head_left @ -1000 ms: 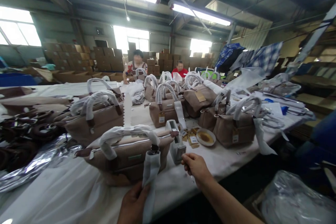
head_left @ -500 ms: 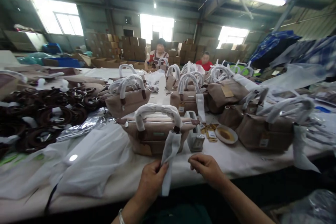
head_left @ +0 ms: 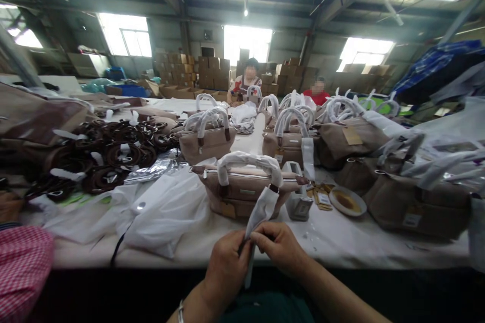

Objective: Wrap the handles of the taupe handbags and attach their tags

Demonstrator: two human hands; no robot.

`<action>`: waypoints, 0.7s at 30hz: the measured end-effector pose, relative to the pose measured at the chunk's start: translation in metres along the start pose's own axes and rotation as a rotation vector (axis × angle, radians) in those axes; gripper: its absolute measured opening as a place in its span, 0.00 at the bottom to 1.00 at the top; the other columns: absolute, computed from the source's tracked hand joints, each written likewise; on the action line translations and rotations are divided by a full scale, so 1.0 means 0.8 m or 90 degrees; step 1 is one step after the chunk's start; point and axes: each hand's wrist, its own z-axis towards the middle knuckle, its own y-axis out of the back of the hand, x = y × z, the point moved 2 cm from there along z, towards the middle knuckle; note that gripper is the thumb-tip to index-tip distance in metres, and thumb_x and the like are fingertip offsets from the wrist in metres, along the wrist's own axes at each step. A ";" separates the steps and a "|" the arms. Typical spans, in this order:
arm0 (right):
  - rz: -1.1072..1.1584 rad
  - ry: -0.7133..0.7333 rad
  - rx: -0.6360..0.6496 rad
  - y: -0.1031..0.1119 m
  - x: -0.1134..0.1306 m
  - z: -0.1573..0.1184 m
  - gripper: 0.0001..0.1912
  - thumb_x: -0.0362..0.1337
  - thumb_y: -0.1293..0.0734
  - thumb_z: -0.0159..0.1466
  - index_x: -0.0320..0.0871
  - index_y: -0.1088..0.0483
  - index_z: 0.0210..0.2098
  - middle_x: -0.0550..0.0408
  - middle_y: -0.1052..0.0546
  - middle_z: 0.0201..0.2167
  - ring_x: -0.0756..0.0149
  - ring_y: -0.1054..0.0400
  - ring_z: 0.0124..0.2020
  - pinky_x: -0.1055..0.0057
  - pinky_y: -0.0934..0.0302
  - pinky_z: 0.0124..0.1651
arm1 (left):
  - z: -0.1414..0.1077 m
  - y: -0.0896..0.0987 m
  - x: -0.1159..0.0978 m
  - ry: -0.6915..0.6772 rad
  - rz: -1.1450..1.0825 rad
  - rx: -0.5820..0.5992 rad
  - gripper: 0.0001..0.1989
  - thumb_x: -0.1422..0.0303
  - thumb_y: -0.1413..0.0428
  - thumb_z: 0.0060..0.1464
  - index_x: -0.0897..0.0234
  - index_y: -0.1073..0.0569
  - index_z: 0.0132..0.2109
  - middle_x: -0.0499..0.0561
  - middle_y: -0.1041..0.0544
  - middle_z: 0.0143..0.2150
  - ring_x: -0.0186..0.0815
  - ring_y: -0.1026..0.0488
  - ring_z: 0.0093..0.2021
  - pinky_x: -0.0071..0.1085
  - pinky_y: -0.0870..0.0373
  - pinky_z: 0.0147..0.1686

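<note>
A beige handbag (head_left: 242, 195) stands at the table's front edge, its handles (head_left: 248, 160) wrapped in white material. From its right handle base a white wrapped strip (head_left: 261, 209) hangs down toward me. My left hand (head_left: 229, 257) is closed round the lower part of this strip. Beside it, my right hand (head_left: 278, 247) pinches at the strip, with its fingertips touching the left hand's fingers. The strip's loose end shows below the hands. A small grey box-like object (head_left: 299, 205) is just right of the bag.
Brown coiled straps (head_left: 125, 154) and white plastic bags (head_left: 166, 212) lie left. A round dish (head_left: 347, 201), tags (head_left: 322, 198) and more handbags (head_left: 417, 202) are at the right. A checked sleeve (head_left: 25, 267) shows at the left edge; two people (head_left: 246, 81) are across the table.
My right hand has moved left to the strip and closed on it beside my left hand. The view has turned left, bringing a checked sleeve into sight.
</note>
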 end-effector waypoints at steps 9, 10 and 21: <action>-0.022 -0.036 -0.044 -0.003 0.002 0.009 0.14 0.41 0.34 0.59 0.40 0.30 0.20 0.60 0.33 0.17 0.71 0.42 0.22 0.74 0.46 0.26 | -0.003 -0.002 -0.012 -0.052 0.050 -0.018 0.12 0.70 0.53 0.64 0.63 0.26 0.37 0.54 0.22 0.35 0.37 0.25 0.36 0.30 0.33 0.36; -0.019 -0.032 -0.037 -0.003 0.001 0.008 0.14 0.40 0.34 0.60 0.40 0.30 0.20 0.60 0.33 0.17 0.71 0.41 0.22 0.74 0.46 0.27 | -0.003 -0.001 -0.012 -0.047 0.046 -0.017 0.12 0.69 0.53 0.64 0.63 0.26 0.38 0.53 0.22 0.35 0.37 0.26 0.36 0.30 0.33 0.36; -0.003 0.114 0.040 0.010 0.022 -0.002 0.08 0.35 0.33 0.63 0.42 0.22 0.37 0.54 0.21 0.31 0.66 0.29 0.33 0.73 0.36 0.38 | 0.004 0.004 -0.009 0.046 -0.013 -0.014 0.13 0.67 0.50 0.62 0.62 0.21 0.45 0.54 0.19 0.39 0.40 0.23 0.40 0.32 0.30 0.41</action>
